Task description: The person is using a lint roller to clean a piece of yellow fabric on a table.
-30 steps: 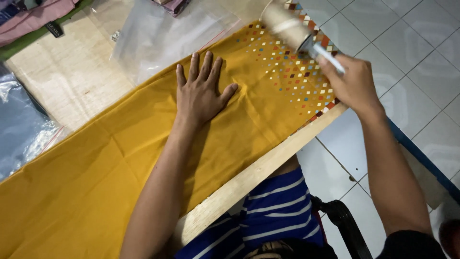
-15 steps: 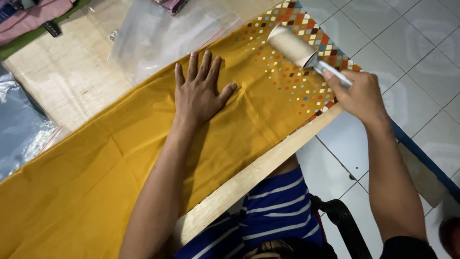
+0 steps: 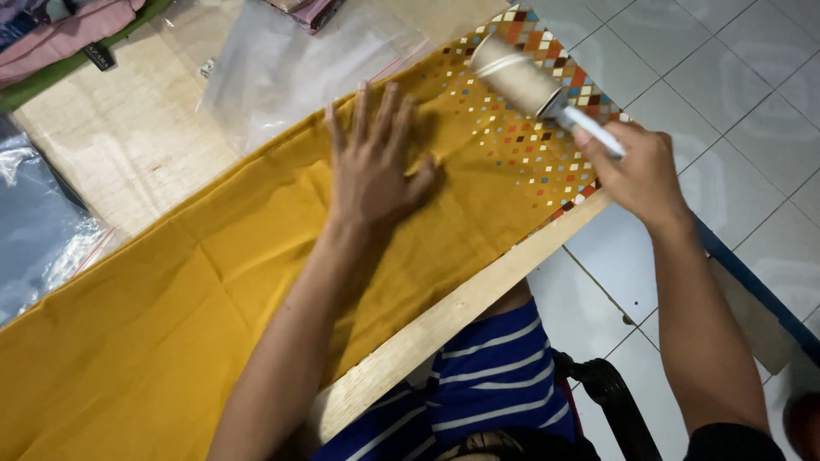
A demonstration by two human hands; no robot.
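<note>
Left hand (image 3: 373,166) flat, fingers spread, pressing the mustard-yellow cloth (image 3: 171,316) on the wooden table (image 3: 128,145). Right hand (image 3: 636,175) clenched around the white handle of a lint roller (image 3: 517,77), roller resting on the cloth's patterned end near the table edge. Clear plastic bag (image 3: 282,60) beside the cloth.

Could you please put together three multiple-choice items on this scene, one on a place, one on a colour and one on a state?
1. Where is the lint roller?
A. over the cloth's patterned end
B. on the floor
C. on the pink garment

2. What colour is the cloth mainly?
A. blue
B. mustard yellow
C. white

3. How is the left hand?
A. clenched in a fist
B. lifted off the table
C. flat, fingers spread, on the cloth

Answers: 1 A, the right hand holds it by its handle above the diamond pattern; 2 B, yellow fills the table; 3 C, its palm presses the fabric.
</note>
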